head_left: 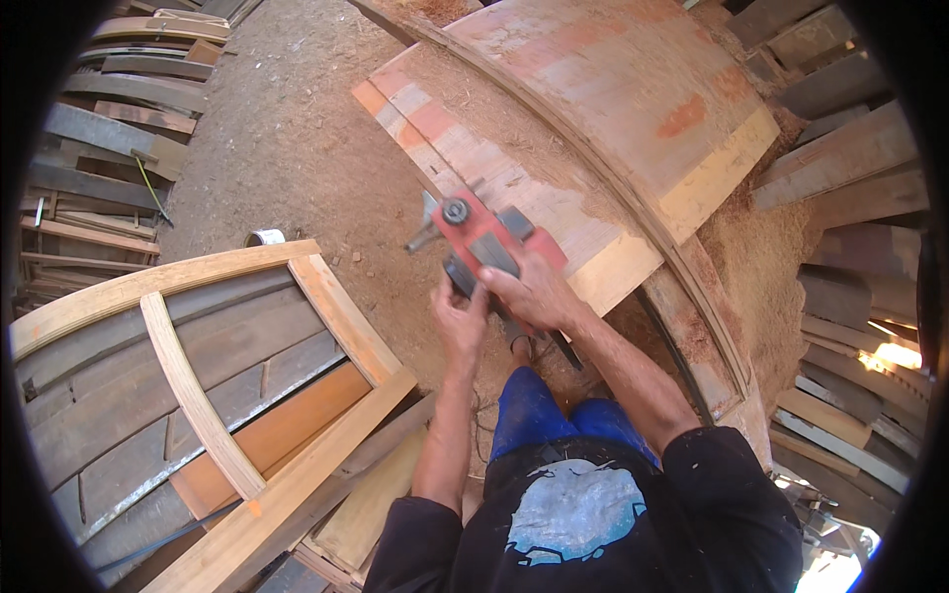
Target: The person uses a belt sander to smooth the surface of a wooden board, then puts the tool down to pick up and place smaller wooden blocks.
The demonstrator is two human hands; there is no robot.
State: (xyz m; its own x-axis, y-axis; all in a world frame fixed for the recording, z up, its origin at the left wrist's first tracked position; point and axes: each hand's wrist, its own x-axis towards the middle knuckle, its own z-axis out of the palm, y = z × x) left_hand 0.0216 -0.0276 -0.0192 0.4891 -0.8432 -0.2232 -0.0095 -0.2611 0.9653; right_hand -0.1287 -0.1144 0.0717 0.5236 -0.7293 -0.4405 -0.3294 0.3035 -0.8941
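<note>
A red and black electric planer [491, 247] is held up in front of me, with a round black knob at its far end and a metal fence sticking out on the left. My right hand [534, 293] is closed around its body from the near right side. On the left, my left hand [463, 321] has its fingers bent against a dark round part of the planer, and part of the grip is hidden. Beyond the planer lies a pale wooden board [494, 178] with orange patches. A long wooden strip [583, 163] runs across the worktop.
To my left rests a wooden frame [331, 306] with a middle bar, over dark planks. Stacked boards [129, 109] line the far left, and more planks [850, 148] lean on the right. Wood shavings [756, 277] cover the ground at right. A white can [265, 237] stands behind the frame.
</note>
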